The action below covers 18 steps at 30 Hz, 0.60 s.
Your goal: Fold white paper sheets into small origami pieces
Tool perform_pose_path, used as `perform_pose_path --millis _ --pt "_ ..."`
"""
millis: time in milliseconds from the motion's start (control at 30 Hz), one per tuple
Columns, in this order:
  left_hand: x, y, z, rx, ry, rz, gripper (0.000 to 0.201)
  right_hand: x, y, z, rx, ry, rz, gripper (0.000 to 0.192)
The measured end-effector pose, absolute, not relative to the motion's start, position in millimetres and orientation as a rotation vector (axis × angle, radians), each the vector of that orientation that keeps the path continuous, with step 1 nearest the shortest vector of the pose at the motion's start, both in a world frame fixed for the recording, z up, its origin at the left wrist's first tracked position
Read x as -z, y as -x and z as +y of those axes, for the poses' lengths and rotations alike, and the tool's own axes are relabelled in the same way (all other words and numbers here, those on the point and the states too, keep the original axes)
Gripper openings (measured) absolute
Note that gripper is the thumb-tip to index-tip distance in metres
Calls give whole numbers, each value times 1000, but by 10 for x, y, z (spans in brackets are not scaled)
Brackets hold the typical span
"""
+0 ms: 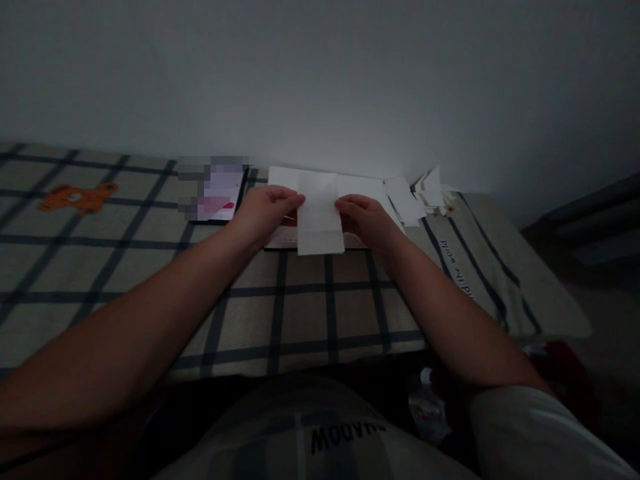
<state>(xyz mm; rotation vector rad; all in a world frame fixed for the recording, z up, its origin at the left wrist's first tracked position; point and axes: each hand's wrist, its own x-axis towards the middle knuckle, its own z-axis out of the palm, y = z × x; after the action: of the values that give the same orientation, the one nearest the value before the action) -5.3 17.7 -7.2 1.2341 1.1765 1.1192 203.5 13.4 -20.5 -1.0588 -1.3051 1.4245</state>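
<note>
Both hands on a folded white paper strip (320,217), held mid-bench near the far wall. Left hand (265,210) pinches the strip's left edge w/ fingers closed on it; right hand (367,217) grips the right edge the same way. Strip lies over a wider white sheet (360,185) on a dark pad. Pile of paper pieces (425,190) just right of it. Phone (220,197) to the left. Bench (150,267) has a plaid cloth w/ a bear print (77,198).
</note>
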Motion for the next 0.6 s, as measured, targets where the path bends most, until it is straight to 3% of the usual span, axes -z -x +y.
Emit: perform_pose_path --millis 233,433,600 --pt "81 49 160 -1111 -1245 1128 10 192 -2038 140 -1391 1105 -1323 23" --pt "113 68 191 -1075 -1239 1093 12 174 -2036 122 -1366 1077 -1311 37" --pt "124 38 180 -1105 -1336 1186 14 181 -2059 151 -1289 1121 -1262 21"
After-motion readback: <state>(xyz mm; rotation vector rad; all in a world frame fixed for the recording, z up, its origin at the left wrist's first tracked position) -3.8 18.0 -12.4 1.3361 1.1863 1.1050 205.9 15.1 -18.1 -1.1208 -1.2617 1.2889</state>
